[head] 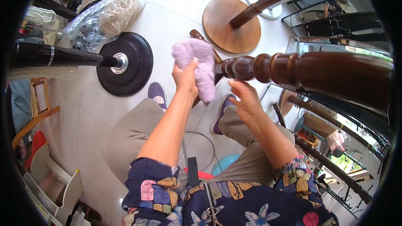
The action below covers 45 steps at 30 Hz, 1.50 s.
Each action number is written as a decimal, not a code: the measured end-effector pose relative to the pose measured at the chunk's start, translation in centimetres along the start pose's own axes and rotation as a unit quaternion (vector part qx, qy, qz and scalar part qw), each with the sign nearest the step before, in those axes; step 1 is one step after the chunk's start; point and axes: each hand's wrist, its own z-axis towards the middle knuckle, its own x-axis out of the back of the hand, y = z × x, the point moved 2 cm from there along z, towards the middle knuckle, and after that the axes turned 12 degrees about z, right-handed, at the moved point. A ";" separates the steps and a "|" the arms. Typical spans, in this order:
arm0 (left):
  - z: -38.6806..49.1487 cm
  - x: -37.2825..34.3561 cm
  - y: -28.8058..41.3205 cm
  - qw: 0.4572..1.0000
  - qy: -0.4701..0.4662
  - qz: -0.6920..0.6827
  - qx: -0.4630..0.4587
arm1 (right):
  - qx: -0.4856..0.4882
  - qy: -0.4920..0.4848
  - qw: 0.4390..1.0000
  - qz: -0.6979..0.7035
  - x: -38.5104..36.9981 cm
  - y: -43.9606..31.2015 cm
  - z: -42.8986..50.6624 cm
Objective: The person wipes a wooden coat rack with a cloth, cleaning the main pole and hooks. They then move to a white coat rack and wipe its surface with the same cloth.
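Note:
In my left hand (187, 77) is a bunched, fluffy pinkish-purple cloth (196, 59), its thumb lying on top. The cloth lies against the lower end of a dark brown turned wooden post (282, 67) with rounded rings, and hides part of its feet. A wooden foot (197, 34) sticks out beyond the cloth. My right hand (245, 95) is just below the post's ringed part, with fingers apart and nothing seen in it; whether a fingertip touches the post cannot be told.
Round stand bases surround me: black (138, 66) at left, wooden (216, 22) ahead, white (270, 9) behind it. A plastic bag of pale beads (116, 12) lies upper left. A light blue basin (225, 163) sits between my legs. Racks and mirrors fill the right side.

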 end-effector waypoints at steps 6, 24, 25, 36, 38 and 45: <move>11.4 1.3 -3.5 0.939 0.230 0.222 -0.129 | 0.340 -0.061 0.934 -0.087 1.8 -4.7 -1.8; 11.8 -4.5 -9.6 0.781 -0.065 0.593 -0.187 | 0.555 -0.113 0.816 -0.115 0.4 -8.4 -2.1; 10.2 -5.1 -9.4 0.776 -0.084 0.592 -0.202 | 0.553 -0.110 0.819 -0.106 0.4 -8.4 -2.2; 17.2 -10.4 -4.2 0.361 -0.230 0.855 -0.291 | 0.544 -0.128 0.825 -0.080 0.7 -8.9 -2.6; 20.0 -10.6 -3.5 0.340 -0.201 0.878 -0.269 | 0.553 -0.142 0.817 -0.083 1.1 -9.0 -2.3; 20.4 -8.3 -5.2 0.459 -0.088 0.841 -0.272 | 0.553 -0.164 0.813 -0.080 1.0 -9.1 -2.1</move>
